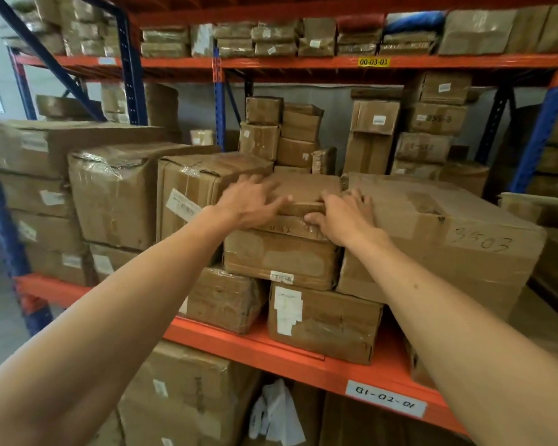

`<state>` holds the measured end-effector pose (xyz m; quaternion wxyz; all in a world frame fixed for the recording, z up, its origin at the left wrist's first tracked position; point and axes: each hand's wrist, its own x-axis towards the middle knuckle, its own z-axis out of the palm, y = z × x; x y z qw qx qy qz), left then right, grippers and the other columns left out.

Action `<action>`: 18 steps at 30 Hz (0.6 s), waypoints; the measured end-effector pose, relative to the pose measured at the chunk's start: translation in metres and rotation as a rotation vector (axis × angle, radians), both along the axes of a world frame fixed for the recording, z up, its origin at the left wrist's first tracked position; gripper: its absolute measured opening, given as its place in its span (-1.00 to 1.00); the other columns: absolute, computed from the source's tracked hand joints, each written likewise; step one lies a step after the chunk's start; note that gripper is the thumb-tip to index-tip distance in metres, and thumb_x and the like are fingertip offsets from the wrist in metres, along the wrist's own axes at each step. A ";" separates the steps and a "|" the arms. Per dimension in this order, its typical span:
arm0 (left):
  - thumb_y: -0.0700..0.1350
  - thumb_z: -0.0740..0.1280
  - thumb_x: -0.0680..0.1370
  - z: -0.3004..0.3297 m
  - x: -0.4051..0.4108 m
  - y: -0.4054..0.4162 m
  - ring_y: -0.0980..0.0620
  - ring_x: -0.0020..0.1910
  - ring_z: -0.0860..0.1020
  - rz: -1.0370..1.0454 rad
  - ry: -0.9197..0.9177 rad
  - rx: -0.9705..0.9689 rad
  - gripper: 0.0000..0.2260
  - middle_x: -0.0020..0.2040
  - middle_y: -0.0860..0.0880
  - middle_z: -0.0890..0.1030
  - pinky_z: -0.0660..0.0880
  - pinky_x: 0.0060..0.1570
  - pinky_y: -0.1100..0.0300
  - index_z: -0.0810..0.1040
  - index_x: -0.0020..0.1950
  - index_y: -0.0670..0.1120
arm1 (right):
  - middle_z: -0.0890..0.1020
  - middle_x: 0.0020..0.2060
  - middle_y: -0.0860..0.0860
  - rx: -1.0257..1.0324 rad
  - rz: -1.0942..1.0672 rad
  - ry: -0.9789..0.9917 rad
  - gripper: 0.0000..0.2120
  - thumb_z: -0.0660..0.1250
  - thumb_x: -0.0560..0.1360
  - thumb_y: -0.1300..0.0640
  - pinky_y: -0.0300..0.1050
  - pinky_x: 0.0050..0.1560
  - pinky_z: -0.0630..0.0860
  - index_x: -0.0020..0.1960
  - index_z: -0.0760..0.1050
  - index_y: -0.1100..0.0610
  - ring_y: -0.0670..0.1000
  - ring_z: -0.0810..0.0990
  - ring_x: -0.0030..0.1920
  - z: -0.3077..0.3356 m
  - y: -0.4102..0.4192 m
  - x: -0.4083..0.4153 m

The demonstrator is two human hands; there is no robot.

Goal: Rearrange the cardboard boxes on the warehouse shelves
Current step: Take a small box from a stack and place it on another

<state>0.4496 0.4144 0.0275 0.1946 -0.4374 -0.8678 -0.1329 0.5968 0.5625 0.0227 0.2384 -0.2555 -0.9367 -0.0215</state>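
A flat cardboard box [306,188] lies on top of a stack in the middle of the orange shelf [271,346]. My left hand [252,201] rests spread on its left front corner, fingers apart. At the box's right front edge my right hand [342,214] curls its fingers over the rim. Under it sits a taped brown box [281,259], and below that a box with white labels [326,320]. A large box marked 3503 [448,233] stands just right of the stack, and a tall taped box [190,194] stands just left of it.
More boxes fill the shelf at the left [110,194] and at the back [281,133]. A higher orange beam [303,62] carries flat parcels. Blue uprights [0,220] frame the rack. White plastic bags [274,413] hang below the shelf label B1-02-01 [385,399].
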 end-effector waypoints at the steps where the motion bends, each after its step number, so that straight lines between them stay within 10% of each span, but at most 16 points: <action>1: 0.47 0.13 0.50 0.002 0.000 0.000 -0.20 0.47 0.35 -0.072 -0.123 -0.094 -0.29 0.54 -0.10 0.37 0.32 0.38 -0.16 0.25 0.58 0.17 | 0.56 0.38 0.19 0.001 0.004 -0.016 -0.51 0.32 0.62 -0.23 0.19 0.39 0.29 0.40 0.49 0.04 0.25 0.41 0.45 0.002 -0.002 -0.002; 10: 0.20 0.40 0.54 0.012 0.005 0.002 -0.15 0.36 0.47 -0.077 -0.102 -0.229 -0.31 0.45 -0.06 0.47 0.46 0.27 -0.10 0.18 0.60 0.22 | 0.61 0.33 0.19 0.032 0.008 -0.110 -0.54 0.29 0.68 -0.12 0.10 0.33 0.38 0.50 0.40 0.07 0.24 0.53 0.36 0.009 -0.007 0.003; 18: 0.08 0.54 0.36 0.033 0.032 0.041 -0.15 0.42 0.41 0.021 -0.285 -0.206 -0.07 0.49 -0.08 0.42 0.39 0.31 -0.08 0.14 0.63 0.07 | 0.06 0.71 0.02 -0.137 0.166 0.177 -0.33 0.18 0.69 -0.20 -0.02 0.59 -0.09 0.69 0.10 0.04 0.02 -0.05 0.68 0.005 0.031 0.088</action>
